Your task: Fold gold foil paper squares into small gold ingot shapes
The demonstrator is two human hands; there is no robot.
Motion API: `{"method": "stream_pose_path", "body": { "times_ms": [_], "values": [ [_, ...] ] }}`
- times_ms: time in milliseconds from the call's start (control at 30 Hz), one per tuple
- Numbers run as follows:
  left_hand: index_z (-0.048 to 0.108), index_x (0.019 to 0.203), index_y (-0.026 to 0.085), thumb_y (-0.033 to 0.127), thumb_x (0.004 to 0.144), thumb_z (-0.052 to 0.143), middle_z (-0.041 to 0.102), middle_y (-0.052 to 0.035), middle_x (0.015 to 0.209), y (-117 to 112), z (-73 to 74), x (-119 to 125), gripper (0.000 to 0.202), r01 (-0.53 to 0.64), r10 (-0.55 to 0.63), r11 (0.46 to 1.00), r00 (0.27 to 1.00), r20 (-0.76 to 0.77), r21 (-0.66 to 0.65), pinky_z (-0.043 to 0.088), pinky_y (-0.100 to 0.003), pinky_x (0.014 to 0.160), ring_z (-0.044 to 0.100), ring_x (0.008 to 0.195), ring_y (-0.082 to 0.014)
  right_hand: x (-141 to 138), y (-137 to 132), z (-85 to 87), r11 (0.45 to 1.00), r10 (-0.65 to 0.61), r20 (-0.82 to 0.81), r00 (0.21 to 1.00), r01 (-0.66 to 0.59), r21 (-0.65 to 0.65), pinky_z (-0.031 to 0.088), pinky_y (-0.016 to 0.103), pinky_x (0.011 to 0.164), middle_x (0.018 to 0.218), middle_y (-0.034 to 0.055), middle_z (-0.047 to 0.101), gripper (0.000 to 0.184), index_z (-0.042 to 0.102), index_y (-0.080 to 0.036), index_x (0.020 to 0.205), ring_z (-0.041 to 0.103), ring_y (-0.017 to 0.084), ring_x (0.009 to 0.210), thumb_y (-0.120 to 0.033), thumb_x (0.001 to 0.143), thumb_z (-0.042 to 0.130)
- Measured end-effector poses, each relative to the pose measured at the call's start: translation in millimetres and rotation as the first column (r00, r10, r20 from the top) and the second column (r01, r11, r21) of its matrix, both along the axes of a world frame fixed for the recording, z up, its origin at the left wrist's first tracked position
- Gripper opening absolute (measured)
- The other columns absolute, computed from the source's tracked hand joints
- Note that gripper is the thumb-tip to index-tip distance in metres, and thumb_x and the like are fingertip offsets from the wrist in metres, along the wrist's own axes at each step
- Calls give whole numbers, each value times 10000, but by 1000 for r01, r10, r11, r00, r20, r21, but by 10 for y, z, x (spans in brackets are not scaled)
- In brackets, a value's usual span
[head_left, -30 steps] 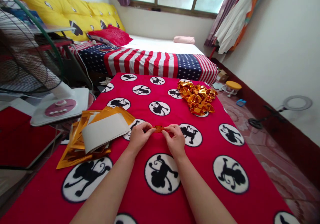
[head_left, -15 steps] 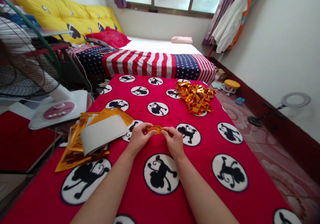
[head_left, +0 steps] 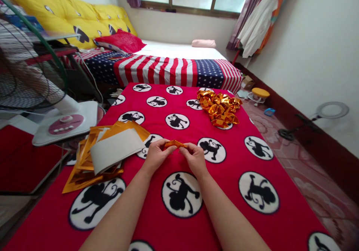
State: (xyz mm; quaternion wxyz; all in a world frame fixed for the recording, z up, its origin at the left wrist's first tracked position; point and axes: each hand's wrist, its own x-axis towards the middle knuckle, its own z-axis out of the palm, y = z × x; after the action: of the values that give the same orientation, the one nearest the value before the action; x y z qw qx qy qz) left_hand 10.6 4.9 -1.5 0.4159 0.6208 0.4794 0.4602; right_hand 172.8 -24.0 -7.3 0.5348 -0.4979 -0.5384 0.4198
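Between my hands is a small folded piece of gold foil paper (head_left: 175, 143), held just above the red cloth (head_left: 224, 213). My left hand (head_left: 157, 154) pinches its left end between thumb and fingers. At the right end, the thumb and fingers of my right hand (head_left: 194, 158) are closed on it as well. Part of the paper is hidden behind my fingers. To the left lies a stack of gold foil paper sheets (head_left: 81, 176), with pale grey sheets (head_left: 116, 150) on top. A heap of folded gold foil pieces (head_left: 220, 107) rests at the far right of the cloth.
A fan (head_left: 67, 122) with a white base stands at the left edge. Beyond the cloth is a bed (head_left: 168, 70) with a flag-patterned cover. On the floor at right are a yellow stool (head_left: 260, 93) and a ring light (head_left: 332, 111).
The folded foil paper has tilted slightly between my fingers and shows a narrower, more creased face. Both hands stay in nearly the same place.
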Motion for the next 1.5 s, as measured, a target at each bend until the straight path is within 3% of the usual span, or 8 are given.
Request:
{"method": "stream_pose_path", "body": {
  "times_ms": [167, 333, 467, 633, 867, 1200, 1500],
  "values": [
    [712, 868, 150, 312, 713, 754, 725, -34, 823, -10, 1, -2, 228, 50, -48, 998, 995, 88, -25, 523, -240, 721, 659, 761, -159, 15, 10, 1, 998, 64, -18, 998, -64, -17, 422, 226, 566, 649, 3, 654, 177, 690, -171, 730, 550, 121, 574, -325, 809, 657],
    [716, 885, 148, 315, 702, 769, 736, -50, 852, -1, -16, -39, 253, 60, -55, 997, 992, 113, -44, 542, -264, 770, 681, 798, -179, 53, -12, 43, 989, 144, -24, 989, -144, -18, 463, 246, 643, 713, 29, 690, 226, 715, -173, 788, 608, 156, 659, -360, 848, 602],
    [717, 883, 144, 304, 705, 769, 736, -52, 850, 3, -10, -80, 245, 94, -92, 995, 993, 69, -26, 533, -258, 776, 675, 794, -171, 100, -8, 51, 978, 202, -62, 978, -204, -35, 477, 260, 688, 719, 41, 702, 276, 731, -170, 778, 627, 168, 688, -342, 869, 536],
    [724, 872, 143, 302, 720, 760, 736, -52, 859, 1, 28, -149, 223, 196, -196, 980, 980, 21, -41, 514, -245, 771, 663, 797, -165, 153, 9, 57, 967, 234, -10, 972, -234, -103, 471, 246, 653, 695, 37, 714, 170, 740, -160, 765, 632, 160, 655, -255, 776, 600],
    [740, 905, 141, 292, 745, 729, 740, -55, 873, -3, 84, -199, 220, 307, -314, 944, 948, -44, -116, 506, -239, 757, 667, 806, -174, 214, 21, 105, 928, 337, 44, 941, -324, -183, 458, 240, 590, 673, 53, 720, 187, 744, -133, 750, 626, 156, 602, -277, 760, 626],
    [756, 872, 139, 243, 735, 719, 742, -44, 851, -15, 117, -208, 176, 302, -314, 942, 946, -72, -148, 488, -224, 746, 657, 780, -160, 202, 50, 145, 922, 368, 199, 908, -330, -201, 314, 200, 469, 528, -5, 601, 206, 689, -123, 614, 478, 89, 483, -256, 748, 606],
    [764, 831, 150, 290, 728, 730, 736, -31, 795, -1, 109, -188, 176, 271, -285, 955, 949, -133, -118, 480, -208, 684, 646, 730, -146, 206, 69, 115, 914, 398, 293, 869, -350, -204, 326, 201, 490, 533, -25, 592, 192, 684, -138, 619, 494, 94, 505, -229, 758, 587]
  ]
}}
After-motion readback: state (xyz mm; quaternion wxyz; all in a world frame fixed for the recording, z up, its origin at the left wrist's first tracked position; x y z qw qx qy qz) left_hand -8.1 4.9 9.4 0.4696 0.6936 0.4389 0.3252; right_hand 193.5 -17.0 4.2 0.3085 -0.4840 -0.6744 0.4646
